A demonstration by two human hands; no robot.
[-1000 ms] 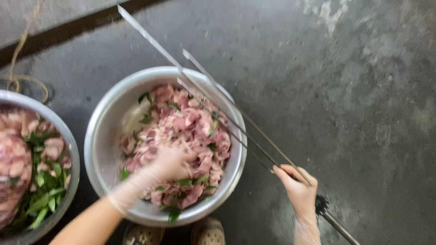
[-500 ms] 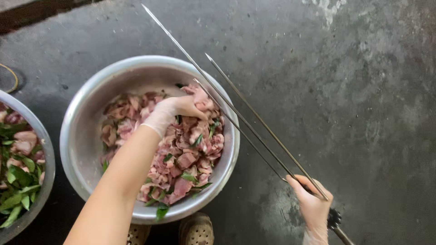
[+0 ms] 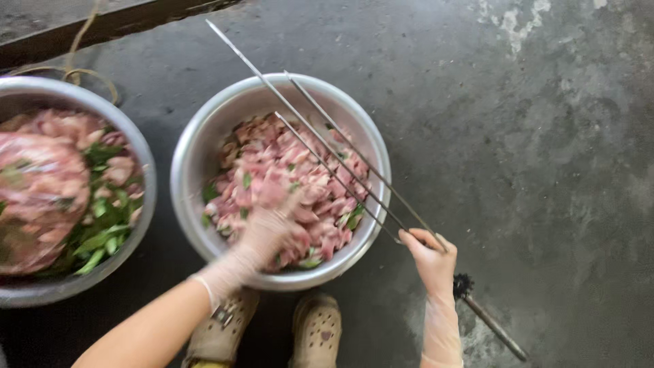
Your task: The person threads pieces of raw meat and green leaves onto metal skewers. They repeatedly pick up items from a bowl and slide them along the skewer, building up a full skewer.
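Observation:
A round metal bowl [image 3: 204, 143] on the concrete floor holds pink raw meat pieces [image 3: 272, 170] mixed with green leaves. My left hand [image 3: 272, 228], in a thin clear glove, is down in the meat at the bowl's near side, blurred; whether it grips a piece I cannot tell. My right hand [image 3: 430, 257], also gloved, is closed around the lower end of several long metal skewers [image 3: 327, 143]. The skewers slant up and left across the bowl's right half, their tips reaching past the far rim.
A second metal bowl [image 3: 146, 177] stands at the left, with meat, green leaves [image 3: 102, 232] and a plastic-wrapped lump of meat [image 3: 37, 197]. My two shoes [image 3: 317, 330] sit just below the middle bowl. A dark ledge [image 3: 122, 24] with a loop of cord runs along the top left.
My left hand has drawn back from the bowl's far middle to the near side of the meat. The right hand keeps its hold on the skewers. The view has shifted left.

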